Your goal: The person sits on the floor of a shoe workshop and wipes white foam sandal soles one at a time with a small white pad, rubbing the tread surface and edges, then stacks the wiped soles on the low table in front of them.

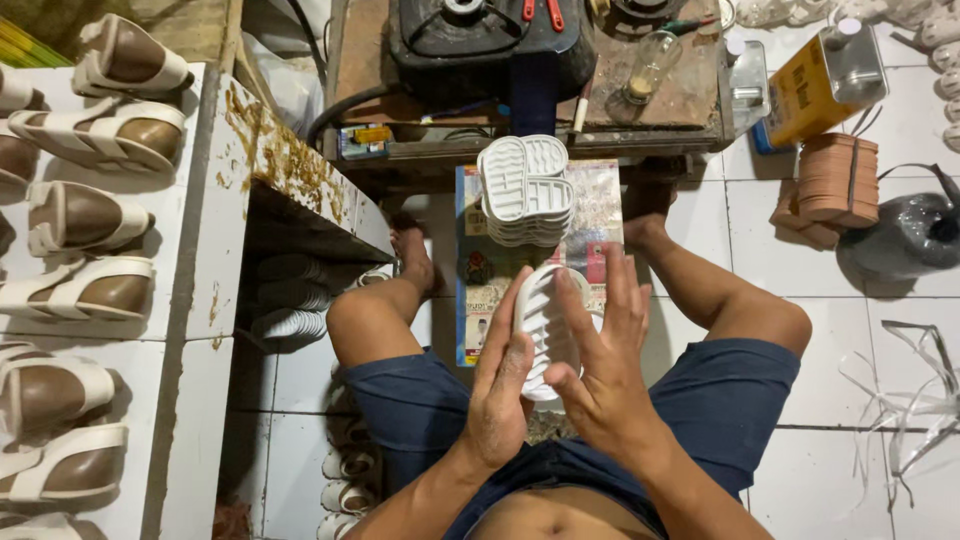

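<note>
Pressing a white shoe sole (545, 330) between both palms above the lap; left hand (503, 385) flat against its left side, right hand (607, 360) cupping the other, fingers of both extended, not curled. Risk: grip by palm pressure alone, so the sole may slip and drop. Stack of soles (525, 190) ahead sits uneven; a knock could topple it

Matt white rubber sole (545, 335) (ribbed)
</note>
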{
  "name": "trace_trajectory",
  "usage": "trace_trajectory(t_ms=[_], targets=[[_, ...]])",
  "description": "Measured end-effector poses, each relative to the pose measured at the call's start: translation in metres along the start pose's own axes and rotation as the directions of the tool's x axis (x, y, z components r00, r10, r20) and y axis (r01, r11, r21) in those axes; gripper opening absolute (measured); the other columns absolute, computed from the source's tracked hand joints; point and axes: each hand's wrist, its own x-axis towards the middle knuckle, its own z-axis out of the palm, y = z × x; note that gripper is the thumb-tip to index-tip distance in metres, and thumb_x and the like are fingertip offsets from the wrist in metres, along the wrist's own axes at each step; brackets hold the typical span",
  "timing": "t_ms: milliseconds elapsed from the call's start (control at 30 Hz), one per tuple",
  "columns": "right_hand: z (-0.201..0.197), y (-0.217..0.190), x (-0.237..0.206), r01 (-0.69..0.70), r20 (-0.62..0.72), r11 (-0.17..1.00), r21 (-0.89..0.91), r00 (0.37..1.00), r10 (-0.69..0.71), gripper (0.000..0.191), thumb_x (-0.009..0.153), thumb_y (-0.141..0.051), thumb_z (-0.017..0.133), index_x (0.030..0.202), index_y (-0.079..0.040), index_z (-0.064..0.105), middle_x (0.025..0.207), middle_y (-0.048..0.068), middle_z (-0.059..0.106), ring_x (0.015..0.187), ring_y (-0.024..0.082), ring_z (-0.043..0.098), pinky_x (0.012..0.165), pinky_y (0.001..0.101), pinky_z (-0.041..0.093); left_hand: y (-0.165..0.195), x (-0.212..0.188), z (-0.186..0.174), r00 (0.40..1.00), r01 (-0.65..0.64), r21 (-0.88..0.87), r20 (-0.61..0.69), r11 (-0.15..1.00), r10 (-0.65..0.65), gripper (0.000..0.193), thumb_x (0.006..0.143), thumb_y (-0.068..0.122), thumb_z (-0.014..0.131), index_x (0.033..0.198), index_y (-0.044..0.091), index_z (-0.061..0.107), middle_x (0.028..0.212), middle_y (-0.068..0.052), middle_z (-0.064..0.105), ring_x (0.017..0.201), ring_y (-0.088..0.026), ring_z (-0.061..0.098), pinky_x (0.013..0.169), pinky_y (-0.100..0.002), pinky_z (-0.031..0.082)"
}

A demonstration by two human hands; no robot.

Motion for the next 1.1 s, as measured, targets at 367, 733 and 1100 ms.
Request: trace_trajectory(t_ms=[367,733,1100], targets=[[-0.011,0.001,-0.005,0.138,0.152,0.988,-0.069,0.98,-0.126,0.067,0.091,-0.056,0.065,0.15,-0.026,0.052,0.17,0.023,0.015,0.159,0.042,0.011,0.125,0.063,0.004,-0.014,0.011,-0.019,0.967,0.249,-0.341,0.03,0.907,-0.254,0.067,0.107,0.041,0.037,0.162,0.007,0.024,0.158,-0.019,0.041,0.142,-0.03,0.046,0.114,-0.045,0.042],[0.031,0.062,-0.019,-0.142,-0.116,0.96,0.242,0.978,0.174,0.115,0.082,-0.022,0.084,0.163,-0.003,0.005,0.146,0.019,0.057,0.138,0.036,0.054,0.122,0.058,0.024,-0.059,0.048,-0.006,0.994,0.113,-0.128,0.024,0.985,-0.11,0.076,0.105,0.034,0.05,0.166,0.007,0.013,0.159,-0.019,0.041,0.144,-0.03,0.045,0.119,-0.043,0.038],[0.098,0.174,0.086,-0.033,-0.233,0.961,-0.274,0.972,-0.033,0.099,0.082,-0.03,0.088,0.155,-0.001,0.028,0.158,0.032,0.038,0.146,0.043,0.04,0.121,0.0591,0.01,-0.159,0.019,-0.108,0.903,0.294,0.001,-0.327,0.956,-0.277,0.013,0.099,0.012,0.068,0.091,0.001,0.065,0.073,-0.001,0.061,0.064,-0.008,0.053,0.059,-0.025,0.043]])
